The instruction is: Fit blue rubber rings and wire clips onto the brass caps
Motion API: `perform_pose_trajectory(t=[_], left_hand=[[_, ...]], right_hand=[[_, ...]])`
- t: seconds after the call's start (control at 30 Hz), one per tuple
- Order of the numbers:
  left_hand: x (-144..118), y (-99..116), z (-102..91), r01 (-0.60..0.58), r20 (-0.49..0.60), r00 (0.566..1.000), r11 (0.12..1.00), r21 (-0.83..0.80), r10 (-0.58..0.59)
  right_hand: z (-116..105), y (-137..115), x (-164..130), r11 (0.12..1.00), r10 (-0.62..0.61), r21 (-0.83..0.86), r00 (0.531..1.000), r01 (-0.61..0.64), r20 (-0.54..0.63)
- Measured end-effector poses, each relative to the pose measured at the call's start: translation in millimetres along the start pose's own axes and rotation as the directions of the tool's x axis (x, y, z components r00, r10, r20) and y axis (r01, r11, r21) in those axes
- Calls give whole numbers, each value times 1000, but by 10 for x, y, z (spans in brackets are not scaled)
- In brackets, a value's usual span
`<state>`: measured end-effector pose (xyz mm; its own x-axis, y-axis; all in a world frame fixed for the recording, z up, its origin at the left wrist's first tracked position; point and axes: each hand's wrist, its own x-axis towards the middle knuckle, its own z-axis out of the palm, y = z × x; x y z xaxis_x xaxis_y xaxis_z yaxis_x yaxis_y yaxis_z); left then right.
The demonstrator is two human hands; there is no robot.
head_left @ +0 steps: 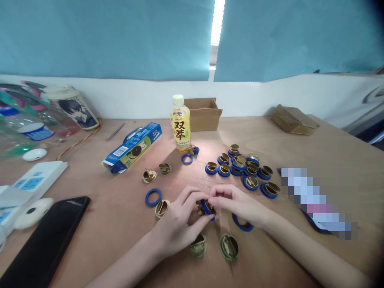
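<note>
While both hands meet low over the wooden tabletop [315,152], the left hand [177,224] and right hand [240,206] pinch between their fingertips one brass part with a blue ring [206,208] on it, fingers curled narrow around it. Just under the right hand's wrist lies a loose blue ring [242,226], partly hidden by the hand. Near the left hand's heel sit two bare brass parts [198,245] [229,247], and just left of that hand lie a third brass part [162,208] and another loose blue ring [153,197]. Farther beyond the left hand are two more brass parts [149,175] [165,169]. Beyond the right hand, a cluster of ringed brass parts [244,168] crowds the tabletop, roughly a dozen, overlapping too much for an exact count. A yellow drink bottle [180,124] stands straight ahead of the hands, with one blue ring [187,159] at its foot and a small cardboard box [204,114] behind it. A blue snack carton [132,148] lies well left of the bottle, and a black phone [45,240] rests far to the left hand's side.
</note>
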<state>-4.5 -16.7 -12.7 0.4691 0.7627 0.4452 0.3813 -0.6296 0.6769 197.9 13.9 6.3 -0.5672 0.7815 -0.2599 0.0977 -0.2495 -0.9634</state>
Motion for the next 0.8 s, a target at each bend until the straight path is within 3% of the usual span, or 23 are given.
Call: perform_pose_trajectory(t=[0.8], left_hand=[[23, 14, -9, -57, -130, 990, 998, 24, 60]], right_hand=[[-32, 9, -9, 994, -9, 108, 1000, 8, 14]])
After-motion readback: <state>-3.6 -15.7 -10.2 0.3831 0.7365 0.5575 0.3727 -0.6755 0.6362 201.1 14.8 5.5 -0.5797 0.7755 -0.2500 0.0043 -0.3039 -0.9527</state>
